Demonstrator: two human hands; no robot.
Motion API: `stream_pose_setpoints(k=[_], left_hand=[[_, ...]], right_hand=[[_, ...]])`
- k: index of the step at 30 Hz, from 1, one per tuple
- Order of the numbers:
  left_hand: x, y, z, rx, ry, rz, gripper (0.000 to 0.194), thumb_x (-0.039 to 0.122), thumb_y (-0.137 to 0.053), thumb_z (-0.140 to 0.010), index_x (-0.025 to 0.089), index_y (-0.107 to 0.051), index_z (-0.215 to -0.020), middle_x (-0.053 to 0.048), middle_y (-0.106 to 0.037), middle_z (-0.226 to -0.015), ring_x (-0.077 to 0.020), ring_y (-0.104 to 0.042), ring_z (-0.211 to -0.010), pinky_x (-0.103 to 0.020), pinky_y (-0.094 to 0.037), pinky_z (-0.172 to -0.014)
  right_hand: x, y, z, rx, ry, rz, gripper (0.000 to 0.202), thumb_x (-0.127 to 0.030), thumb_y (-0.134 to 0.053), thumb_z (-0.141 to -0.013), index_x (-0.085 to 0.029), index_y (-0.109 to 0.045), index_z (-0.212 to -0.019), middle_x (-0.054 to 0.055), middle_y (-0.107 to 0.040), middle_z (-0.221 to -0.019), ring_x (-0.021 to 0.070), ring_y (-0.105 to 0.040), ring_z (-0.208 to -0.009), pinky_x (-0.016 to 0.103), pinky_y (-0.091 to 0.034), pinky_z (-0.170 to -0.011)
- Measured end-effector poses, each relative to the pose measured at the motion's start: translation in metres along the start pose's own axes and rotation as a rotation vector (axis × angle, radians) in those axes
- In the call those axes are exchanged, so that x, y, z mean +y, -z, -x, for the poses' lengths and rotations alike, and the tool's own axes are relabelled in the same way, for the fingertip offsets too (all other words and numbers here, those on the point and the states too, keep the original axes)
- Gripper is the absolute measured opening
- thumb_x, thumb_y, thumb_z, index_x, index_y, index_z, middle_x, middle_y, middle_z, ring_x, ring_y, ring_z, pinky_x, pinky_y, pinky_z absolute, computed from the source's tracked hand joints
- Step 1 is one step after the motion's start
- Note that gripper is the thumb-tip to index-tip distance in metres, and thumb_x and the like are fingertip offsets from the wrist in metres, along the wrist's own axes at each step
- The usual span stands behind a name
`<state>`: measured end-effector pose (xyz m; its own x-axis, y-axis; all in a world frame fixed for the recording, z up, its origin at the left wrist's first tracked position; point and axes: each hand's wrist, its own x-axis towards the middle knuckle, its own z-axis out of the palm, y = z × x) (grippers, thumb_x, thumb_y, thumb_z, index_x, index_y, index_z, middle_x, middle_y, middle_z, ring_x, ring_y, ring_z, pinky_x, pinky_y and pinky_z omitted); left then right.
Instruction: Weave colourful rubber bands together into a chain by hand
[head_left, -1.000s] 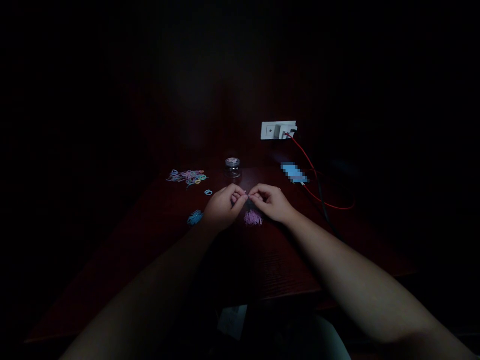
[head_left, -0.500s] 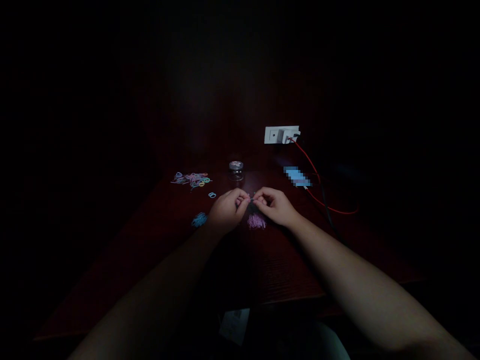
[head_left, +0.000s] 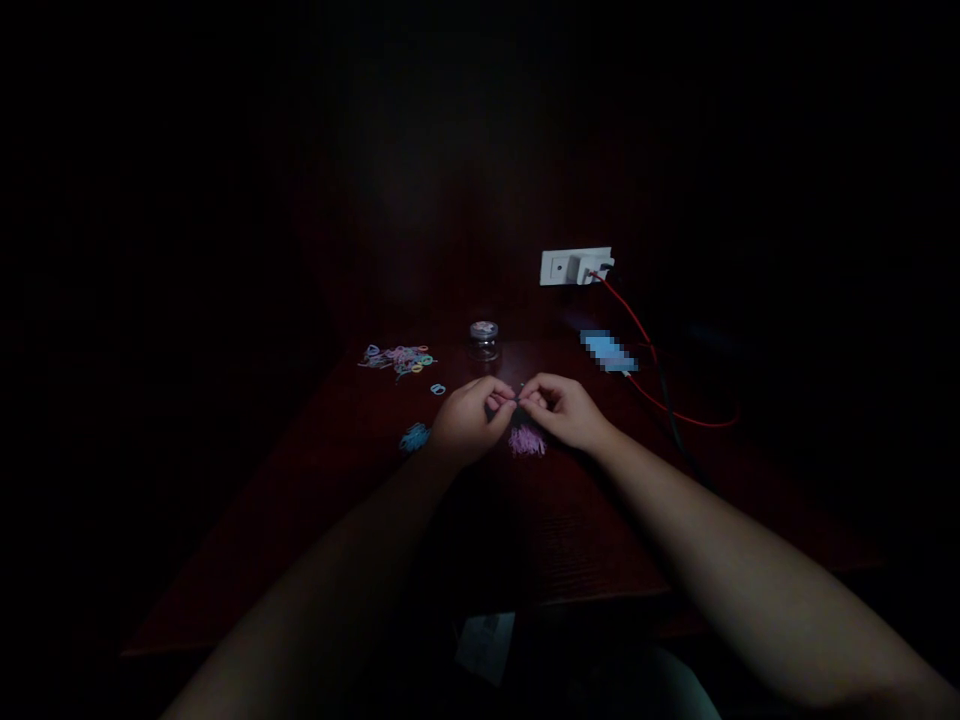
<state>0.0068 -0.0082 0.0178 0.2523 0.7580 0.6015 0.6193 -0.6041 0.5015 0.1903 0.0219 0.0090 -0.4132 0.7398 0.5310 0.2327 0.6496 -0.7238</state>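
Note:
My left hand (head_left: 474, 415) is closed in a pinch above the table, its fingertips almost touching those of my right hand (head_left: 562, 408), which pinches too. Whatever lies between the fingertips is too small and dark to make out. Just below the fingertips is a pile of purple bands (head_left: 528, 441). A blue pile (head_left: 414, 437) lies left of my left wrist, partly hidden by it. Farther back are a small pale blue loop (head_left: 438, 389) and a mixed heap of coloured bands (head_left: 397, 360). Behind my hands stands a clear round jar (head_left: 484, 341).
On the dark red table (head_left: 300, 500) a blurred bright phone (head_left: 608, 351) lies at the back right. A red cable (head_left: 675, 412) curves from it to a charger in the wall socket (head_left: 559, 267). A pale paper (head_left: 486, 645) shows below the front edge.
The whole view has shifted, so the table and things appear slightly farther right. My hands stay pinched, with their fingertips closer together; the pale bit between them no longer shows clearly.

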Motion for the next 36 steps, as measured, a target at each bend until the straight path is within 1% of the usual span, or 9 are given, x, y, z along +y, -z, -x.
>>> stream_pose_setpoints(k=[3, 7, 10, 14, 17, 22, 29, 36], left_hand=[[-0.002, -0.001, -0.001, -0.001, 0.019, 0.011, 0.009, 0.023, -0.057, -0.083, 0.019, -0.062, -0.089, -0.003, -0.067, -0.086, -0.0148, -0.061, -0.075, -0.028, -0.050, -0.071], [-0.003, -0.002, 0.000, -0.011, 0.011, -0.007, 0.009, 0.025, -0.057, -0.084, 0.021, -0.064, -0.088, -0.002, -0.068, -0.083, -0.0158, -0.062, -0.076, -0.029, -0.051, -0.071], [-0.003, -0.002, 0.000, -0.003, 0.008, -0.011, 0.009, 0.025, -0.057, -0.084, 0.020, -0.064, -0.087, -0.002, -0.069, -0.084, -0.0155, -0.062, -0.076, -0.028, -0.051, -0.072], [-0.004, -0.002, 0.000, 0.001, 0.014, -0.013, 0.009, 0.024, -0.058, -0.083, 0.019, -0.065, -0.087, -0.002, -0.069, -0.084, -0.0147, -0.062, -0.074, -0.027, -0.050, -0.071], [-0.006, -0.003, 0.000, 0.007, 0.006, -0.018, 0.010, 0.023, -0.059, -0.083, 0.019, -0.066, -0.088, -0.002, -0.070, -0.083, -0.0141, -0.063, -0.073, -0.026, -0.050, -0.070], [-0.009, -0.003, 0.000, 0.034, -0.011, -0.042, 0.011, 0.025, -0.059, -0.084, 0.020, -0.068, -0.088, -0.002, -0.071, -0.085, -0.0149, -0.063, -0.076, -0.025, -0.050, -0.070], [-0.009, -0.001, -0.001, 0.039, -0.013, -0.040, 0.012, 0.025, -0.059, -0.084, 0.019, -0.068, -0.088, -0.002, -0.071, -0.085, -0.0141, -0.063, -0.075, -0.025, -0.050, -0.072], [-0.011, -0.003, 0.001, 0.057, -0.006, -0.025, 0.010, 0.023, -0.060, -0.083, 0.019, -0.068, -0.088, -0.002, -0.070, -0.086, -0.0129, -0.062, -0.072, -0.024, -0.051, -0.071]], right_hand=[[-0.003, 0.001, 0.000, -0.022, 0.000, 0.038, 0.018, -0.033, -0.061, -0.081, -0.015, -0.062, -0.079, -0.002, -0.047, -0.060, 0.0101, -0.041, -0.054, 0.023, -0.034, -0.050], [-0.002, 0.001, 0.000, -0.017, 0.012, 0.070, 0.017, -0.032, -0.062, -0.080, -0.015, -0.063, -0.080, -0.003, -0.047, -0.059, 0.0104, -0.040, -0.053, 0.023, -0.033, -0.051], [-0.002, 0.000, 0.000, -0.020, 0.012, 0.041, 0.017, -0.033, -0.062, -0.081, -0.015, -0.062, -0.080, -0.003, -0.045, -0.059, 0.0102, -0.039, -0.054, 0.023, -0.033, -0.051], [-0.006, 0.000, 0.001, -0.035, -0.018, 0.019, 0.022, -0.038, -0.064, -0.080, -0.015, -0.061, -0.081, -0.003, -0.044, -0.059, 0.0100, -0.038, -0.055, 0.022, -0.032, -0.050], [-0.010, 0.000, 0.001, -0.046, -0.022, 0.020, 0.024, -0.039, -0.060, -0.082, -0.015, -0.060, -0.079, -0.003, -0.046, -0.060, 0.0102, -0.039, -0.055, 0.023, -0.033, -0.052], [-0.009, 0.000, 0.001, -0.043, -0.017, 0.033, 0.023, -0.036, -0.055, -0.086, -0.015, -0.059, -0.078, -0.002, -0.047, -0.061, 0.0104, -0.041, -0.056, 0.023, -0.034, -0.054], [-0.008, 0.001, 0.000, -0.014, 0.031, 0.104, 0.020, -0.032, -0.054, -0.086, -0.014, -0.061, -0.079, -0.001, -0.049, -0.063, 0.0106, -0.043, -0.058, 0.023, -0.035, -0.056], [-0.009, 0.002, 0.000, -0.008, 0.030, 0.120, 0.019, -0.030, -0.054, -0.085, -0.014, -0.062, -0.080, -0.001, -0.049, -0.062, 0.0101, -0.043, -0.056, 0.023, -0.035, -0.055]])
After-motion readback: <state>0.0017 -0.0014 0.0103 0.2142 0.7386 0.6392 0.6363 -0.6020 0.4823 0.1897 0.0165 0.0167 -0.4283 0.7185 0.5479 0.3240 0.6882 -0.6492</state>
